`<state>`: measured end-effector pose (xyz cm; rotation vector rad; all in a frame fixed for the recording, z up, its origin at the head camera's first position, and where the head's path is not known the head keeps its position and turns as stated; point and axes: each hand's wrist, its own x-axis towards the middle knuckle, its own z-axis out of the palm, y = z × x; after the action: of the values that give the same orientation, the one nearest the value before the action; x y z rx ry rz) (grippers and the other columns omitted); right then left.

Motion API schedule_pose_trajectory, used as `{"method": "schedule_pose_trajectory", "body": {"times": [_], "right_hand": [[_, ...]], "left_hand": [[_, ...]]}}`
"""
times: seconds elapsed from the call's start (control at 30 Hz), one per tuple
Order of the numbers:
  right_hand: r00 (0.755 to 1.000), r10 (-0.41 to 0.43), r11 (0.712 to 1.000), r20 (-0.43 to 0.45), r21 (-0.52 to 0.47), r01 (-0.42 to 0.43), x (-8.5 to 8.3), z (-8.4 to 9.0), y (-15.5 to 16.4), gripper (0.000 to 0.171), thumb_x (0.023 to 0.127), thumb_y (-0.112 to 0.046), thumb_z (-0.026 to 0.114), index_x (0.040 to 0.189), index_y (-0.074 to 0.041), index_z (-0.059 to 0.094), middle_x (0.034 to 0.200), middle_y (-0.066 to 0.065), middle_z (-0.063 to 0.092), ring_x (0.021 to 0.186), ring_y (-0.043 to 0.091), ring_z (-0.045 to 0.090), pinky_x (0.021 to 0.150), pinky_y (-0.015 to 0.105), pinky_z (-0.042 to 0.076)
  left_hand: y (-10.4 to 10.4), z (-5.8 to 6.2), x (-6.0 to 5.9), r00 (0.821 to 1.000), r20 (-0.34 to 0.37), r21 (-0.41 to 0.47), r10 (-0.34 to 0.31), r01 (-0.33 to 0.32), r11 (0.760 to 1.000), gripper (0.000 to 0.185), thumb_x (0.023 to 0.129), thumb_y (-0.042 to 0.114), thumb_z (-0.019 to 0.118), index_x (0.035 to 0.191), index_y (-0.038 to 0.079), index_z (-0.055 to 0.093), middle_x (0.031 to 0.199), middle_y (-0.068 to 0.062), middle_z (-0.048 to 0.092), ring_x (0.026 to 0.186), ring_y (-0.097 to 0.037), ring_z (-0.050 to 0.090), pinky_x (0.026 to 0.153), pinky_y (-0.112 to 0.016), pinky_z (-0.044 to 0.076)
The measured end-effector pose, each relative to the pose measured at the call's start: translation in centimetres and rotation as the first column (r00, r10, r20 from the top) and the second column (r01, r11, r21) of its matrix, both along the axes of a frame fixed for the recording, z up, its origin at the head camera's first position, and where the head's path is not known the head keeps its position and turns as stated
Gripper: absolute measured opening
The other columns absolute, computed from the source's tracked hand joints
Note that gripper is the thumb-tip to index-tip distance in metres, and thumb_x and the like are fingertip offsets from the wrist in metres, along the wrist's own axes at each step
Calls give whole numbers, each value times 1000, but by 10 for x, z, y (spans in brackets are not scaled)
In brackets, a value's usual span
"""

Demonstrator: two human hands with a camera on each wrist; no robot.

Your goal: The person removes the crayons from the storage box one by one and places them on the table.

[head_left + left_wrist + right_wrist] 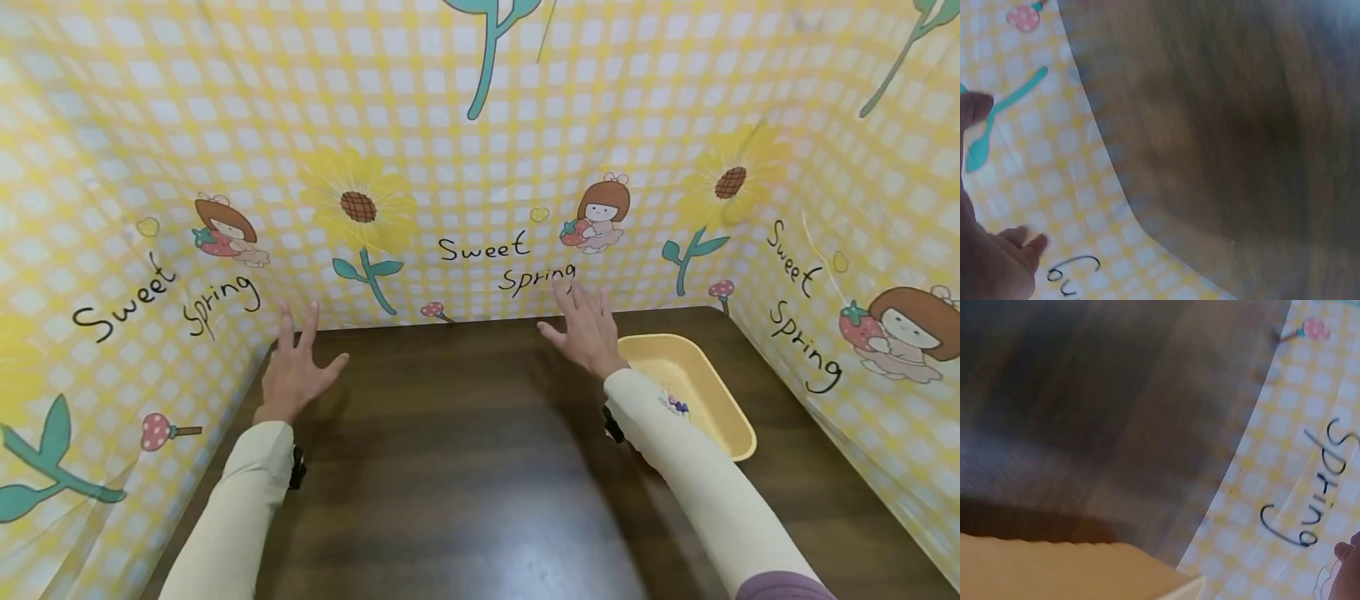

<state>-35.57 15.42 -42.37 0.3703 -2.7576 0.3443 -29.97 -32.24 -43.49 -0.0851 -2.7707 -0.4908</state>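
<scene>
Looking down at both hands held over the table (465,467), fingers spread, nothing in either. Left hand (296,367) is out near the left side of the backdrop (480,150). Right hand (588,329) sits just left of the tray (738,425), so it's clearly the nearer one. The tray lies to the right, long axis running from near-right toward the far-left. As far as I can see the tray has nothing in it, though my sleeve (675,442) covers part of its left rim.
</scene>
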Motion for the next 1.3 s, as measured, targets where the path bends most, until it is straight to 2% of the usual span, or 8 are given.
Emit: {"method": "schedule_pose_trajectory", "body": {"times": [0.17,0.37,0.5,0.6,0.7,0.87,1.13,1.3], "right_hand": [[998,55,998,7,27,-55,21,-6,-4,87,97,-58,59,164,-20,19,166,18,26,149,36,36,130,55,6],[993,114,992,-21,62,-113,46,-20,-3,78,97,-56,59,160,-18,33,159,18,41,134,38,53,125,53,27],[990,136,990,-40,45,-134,62,-31,3,75,96,-53,62,158,-17,38,153,18,50,126,39,57,116,53,39],[988,148,989,-42,7,-148,76,-36,10,71,96,-49,63,156,-16,42,149,18,54,124,39,58,111,54,43],[982,171,984,-75,-34,-174,90,-40,16,69,95,-45,66,153,-14,46,145,18,58,120,39,60,105,55,46],[973,178,976,-148,-99,-193,112,-40,32,66,91,-41,72,148,-12,53,138,17,64,116,38,63,102,56,47],[981,57,965,-185,-241,-102,135,-38,78,53,90,-33,73,138,-10,64,131,16,68,110,39,65,90,56,49],[969,-88,936,-231,-352,1,136,-29,113,40,90,-23,73,127,-8,71,117,18,73,98,39,65,81,53,49]], "left_hand": [[21,-3,11,999,-14,91,-44,45,995,81,98,30,62,164,25,15,153,-31,24,111,-53,48,81,-67,40],[57,-13,29,997,-47,243,-56,66,968,56,96,7,53,151,9,42,111,-23,53,88,-35,53,68,-45,47],[90,-17,40,999,-35,267,0,9,964,52,91,3,49,141,13,50,88,-13,61,71,-28,55,56,-38,45],[117,-13,51,996,71,266,61,-78,961,49,89,9,48,137,23,52,81,-4,65,65,-25,57,55,-38,42],[140,-7,62,981,184,279,68,-118,953,42,89,17,51,130,26,54,89,1,71,77,-26,64,67,-47,45],[168,2,71,976,215,377,-39,-46,925,29,89,18,56,117,18,61,99,0,75,92,-23,70,81,-51,52],[193,-2,83,977,182,430,-111,22,903,20,86,14,60,103,21,67,91,3,74,80,-13,66,70,-38,51],[202,-11,90,960,142,557,-241,123,821,19,88,3,60,104,11,66,87,-10,75,69,-13,62,62,-23,49]]}}
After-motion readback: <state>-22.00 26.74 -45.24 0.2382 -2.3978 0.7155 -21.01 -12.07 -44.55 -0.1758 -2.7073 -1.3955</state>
